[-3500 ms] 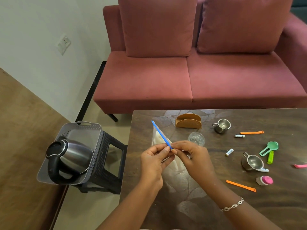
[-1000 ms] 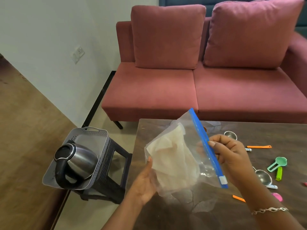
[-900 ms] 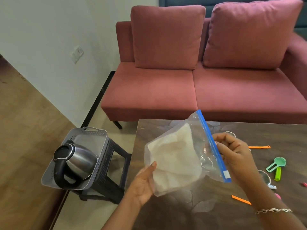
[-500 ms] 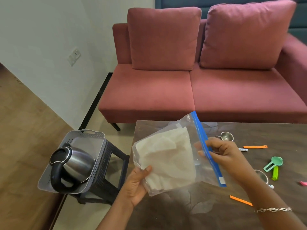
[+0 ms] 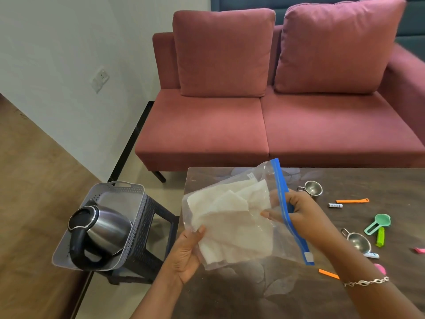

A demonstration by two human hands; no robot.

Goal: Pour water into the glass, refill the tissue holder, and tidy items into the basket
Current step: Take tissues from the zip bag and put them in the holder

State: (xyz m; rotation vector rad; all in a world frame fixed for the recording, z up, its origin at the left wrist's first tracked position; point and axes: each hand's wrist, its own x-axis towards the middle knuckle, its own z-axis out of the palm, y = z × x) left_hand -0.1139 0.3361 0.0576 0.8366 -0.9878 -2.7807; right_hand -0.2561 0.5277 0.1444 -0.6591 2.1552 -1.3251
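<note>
Between both hands, above table (image 5: pixel 253 293): zip bag (image 5: pixel 285 240) of tissues (image 5: pixel 230 222). Left hand (image 5: pixel 186 254) fingers clamped on bottom corner; right hand (image 5: pixel 296 210) fingers reach inside blue-zip mouth. Light, limp, slippery film; tissues tear easily, so pinch stack edge nearest fingertips.

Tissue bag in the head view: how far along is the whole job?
Nothing looks finished. In hand: left hand supports the tissue bag while right hand reaches into its blue-zip mouth. Left: kettle sits in the basket; scattered items, like the green scoop, remain on the table.
</note>
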